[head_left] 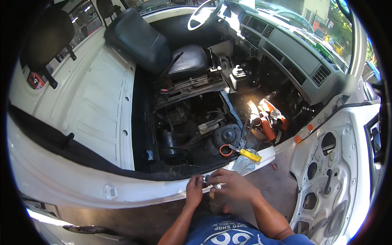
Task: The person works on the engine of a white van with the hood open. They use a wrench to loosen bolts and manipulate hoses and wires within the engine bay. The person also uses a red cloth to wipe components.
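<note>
Small metal part (205, 179) is at your fingertips, low over the outer edge of the door sill (153, 191); it is too small and too covered by your fingers to tell exactly what it is. Your left hand (194, 190) pinches it between thumb and fingers. Your right hand (231, 183) comes in from the other side, fingers bent and just beside the part; whether they grip it or only touch it, you cannot tell from this angle. A shiny bit (218, 186) shows at the right hand's fingers, either a ring you wear or another small piece.

Across the sill from you, the engine parts (209, 127) lie exposed. On the sill, beyond your right hand, a yellow-handled tool (250, 155) lies by a clear plastic bag (243, 165), with a red ring (226, 155) near them toward the inner side. Past the sill's right end, an orange can (268, 130) lies among loose items on the cab floor.

Judging by your hands, the step is close fingertip work on the part, before anything goes back over the sill. Your next move calls for a firm left pinch, small right-finger adjustments, and care not to drop the piece below the sill.
</note>
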Tool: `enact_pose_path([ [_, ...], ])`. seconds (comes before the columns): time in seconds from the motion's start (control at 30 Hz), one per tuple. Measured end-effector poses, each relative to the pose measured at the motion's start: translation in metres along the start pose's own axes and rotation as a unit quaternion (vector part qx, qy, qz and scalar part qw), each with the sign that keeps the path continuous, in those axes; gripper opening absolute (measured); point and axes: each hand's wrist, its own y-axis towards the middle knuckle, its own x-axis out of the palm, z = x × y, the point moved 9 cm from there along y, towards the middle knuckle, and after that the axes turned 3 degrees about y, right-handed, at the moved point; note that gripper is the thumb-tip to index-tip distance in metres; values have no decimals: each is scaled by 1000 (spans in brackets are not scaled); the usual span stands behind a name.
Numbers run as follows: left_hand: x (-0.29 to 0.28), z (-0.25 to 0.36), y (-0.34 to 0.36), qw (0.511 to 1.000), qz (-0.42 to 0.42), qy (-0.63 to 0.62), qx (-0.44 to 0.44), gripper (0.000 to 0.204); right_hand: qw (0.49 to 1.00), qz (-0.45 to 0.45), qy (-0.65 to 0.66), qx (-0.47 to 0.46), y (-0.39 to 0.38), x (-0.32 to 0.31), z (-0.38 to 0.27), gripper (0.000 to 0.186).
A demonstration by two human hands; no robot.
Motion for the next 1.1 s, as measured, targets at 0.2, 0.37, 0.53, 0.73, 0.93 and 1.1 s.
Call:
enact_pose_path([
  [0.2, 9, -27, 156, 993, 87, -60, -53, 27, 991, 83, -106, -4, 98, -22, 39, 43],
  [0.37, 18, -40, 251, 995, 77, -32, -59, 27, 986, 82, -118, 90, 181, -44, 127, 37],
  [0.53, 2, -91, 312, 990, -4, -10, -140, 26, 993, 55, -80, 70, 260, -24, 208, 41],
  [0.73, -86, -110, 351, 922, 136, 354, -74, 20, 961, 0, -72, 268, 319, 30, 344, 39],
  [0.93, -112, -141, 374, 898, 137, 418, -13, 19, 923, 17, 24, 385, 360, 89, 464, 33],
  [1.1, -120, -156, 391, 862, 190, 466, -63, 20, 888, -72, 53, 450, 371, 140, 532, 37],
])
